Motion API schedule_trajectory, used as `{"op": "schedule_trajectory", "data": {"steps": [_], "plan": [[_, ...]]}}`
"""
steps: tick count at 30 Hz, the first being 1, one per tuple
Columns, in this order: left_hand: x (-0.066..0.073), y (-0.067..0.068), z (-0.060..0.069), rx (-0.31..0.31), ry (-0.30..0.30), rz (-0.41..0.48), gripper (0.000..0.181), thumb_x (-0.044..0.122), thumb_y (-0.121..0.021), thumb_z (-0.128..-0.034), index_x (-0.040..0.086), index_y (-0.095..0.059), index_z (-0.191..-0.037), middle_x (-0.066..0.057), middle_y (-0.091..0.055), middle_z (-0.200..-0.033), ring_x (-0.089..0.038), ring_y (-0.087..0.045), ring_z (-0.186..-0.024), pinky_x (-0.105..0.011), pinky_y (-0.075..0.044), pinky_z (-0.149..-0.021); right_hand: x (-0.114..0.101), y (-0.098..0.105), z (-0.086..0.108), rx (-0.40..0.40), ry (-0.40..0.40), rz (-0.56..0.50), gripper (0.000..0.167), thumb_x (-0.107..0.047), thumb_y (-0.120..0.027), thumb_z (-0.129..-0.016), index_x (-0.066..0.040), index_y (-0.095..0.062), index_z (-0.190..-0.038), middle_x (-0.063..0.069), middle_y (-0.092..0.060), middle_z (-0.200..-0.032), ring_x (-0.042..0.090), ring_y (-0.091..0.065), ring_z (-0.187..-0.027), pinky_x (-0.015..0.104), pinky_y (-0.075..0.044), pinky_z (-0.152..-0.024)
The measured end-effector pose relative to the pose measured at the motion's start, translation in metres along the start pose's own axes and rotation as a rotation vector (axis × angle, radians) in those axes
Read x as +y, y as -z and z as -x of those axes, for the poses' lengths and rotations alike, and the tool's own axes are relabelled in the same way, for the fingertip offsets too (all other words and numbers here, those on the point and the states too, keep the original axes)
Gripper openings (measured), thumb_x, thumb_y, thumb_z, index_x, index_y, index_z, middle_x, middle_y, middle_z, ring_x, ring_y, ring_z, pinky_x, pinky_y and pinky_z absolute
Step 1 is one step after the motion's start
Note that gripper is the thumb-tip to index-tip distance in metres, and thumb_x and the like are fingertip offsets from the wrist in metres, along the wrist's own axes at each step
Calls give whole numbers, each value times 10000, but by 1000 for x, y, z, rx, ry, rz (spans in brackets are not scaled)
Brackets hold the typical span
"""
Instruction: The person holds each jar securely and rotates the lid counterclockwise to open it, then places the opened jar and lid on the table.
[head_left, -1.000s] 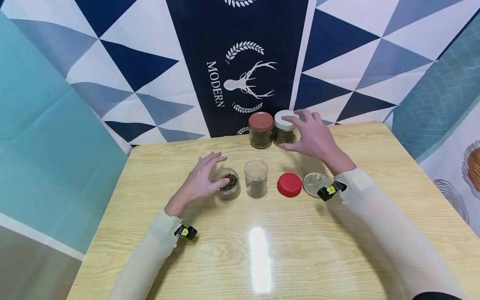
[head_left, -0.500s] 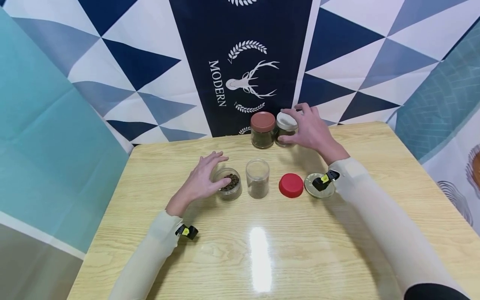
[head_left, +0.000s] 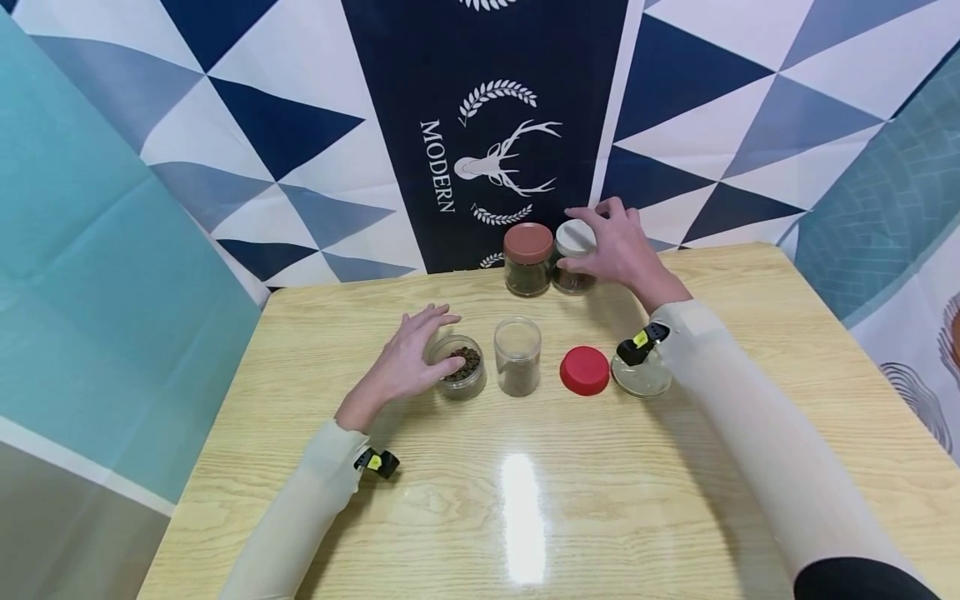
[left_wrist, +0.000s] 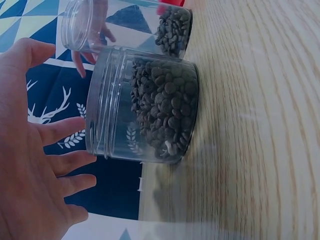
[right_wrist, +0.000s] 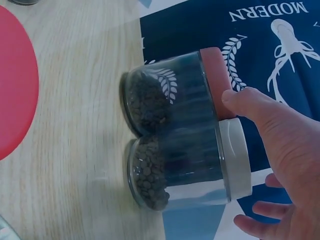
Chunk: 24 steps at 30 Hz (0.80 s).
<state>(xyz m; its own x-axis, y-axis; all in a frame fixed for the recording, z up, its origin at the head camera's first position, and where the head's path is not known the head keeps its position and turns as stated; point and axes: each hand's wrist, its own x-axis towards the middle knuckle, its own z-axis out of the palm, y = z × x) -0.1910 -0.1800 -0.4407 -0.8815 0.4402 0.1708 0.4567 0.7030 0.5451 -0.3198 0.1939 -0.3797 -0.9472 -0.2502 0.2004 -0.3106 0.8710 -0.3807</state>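
My left hand (head_left: pixel 408 354), fingers spread, is beside a small lidless clear jar (head_left: pixel 467 385). Dark brown pellets (left_wrist: pixel 162 102) fill much of that jar, and a gap shows between palm and jar in the left wrist view. At the table's back, my right hand (head_left: pixel 622 250) arches over a clear jar with a white lid (right_wrist: pixel 235 157), thumb and fingers apart. Its thumb overlaps the edge of the neighbouring jar's reddish-brown lid (right_wrist: pixel 215 75) in the right wrist view; I cannot tell if it touches. Both lidded jars hold dark pellets.
A taller lidless clear jar (head_left: pixel 517 358) with pellets at its bottom stands right of the small one. A red lid (head_left: pixel 584 371) and a clear lid (head_left: pixel 641 377) lie to its right. Patterned cloth (head_left: pixel 300 125) hangs behind the wooden table (head_left: pixel 420 517).
My right hand has shifted slightly back and left, coming closer around the white-lidded jar. My left hand has stayed beside the small jar.
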Motion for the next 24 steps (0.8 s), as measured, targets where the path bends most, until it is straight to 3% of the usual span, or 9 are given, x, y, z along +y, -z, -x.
{"op": "schedule_trajectory", "data": {"steps": [24], "plan": [[-1,0,4,4,-6,-7,644,394,-765,-1026,77,-622,-1569,-228,-471,-1768,-472,-334,-1720,-794,-111,-1394,-3,-6,-16,-138,-55,56,882,-493,-804,-978,-205,-438,-1727,391,-370,-1558,598,-404,-1340,698,-484,-1080]]}}
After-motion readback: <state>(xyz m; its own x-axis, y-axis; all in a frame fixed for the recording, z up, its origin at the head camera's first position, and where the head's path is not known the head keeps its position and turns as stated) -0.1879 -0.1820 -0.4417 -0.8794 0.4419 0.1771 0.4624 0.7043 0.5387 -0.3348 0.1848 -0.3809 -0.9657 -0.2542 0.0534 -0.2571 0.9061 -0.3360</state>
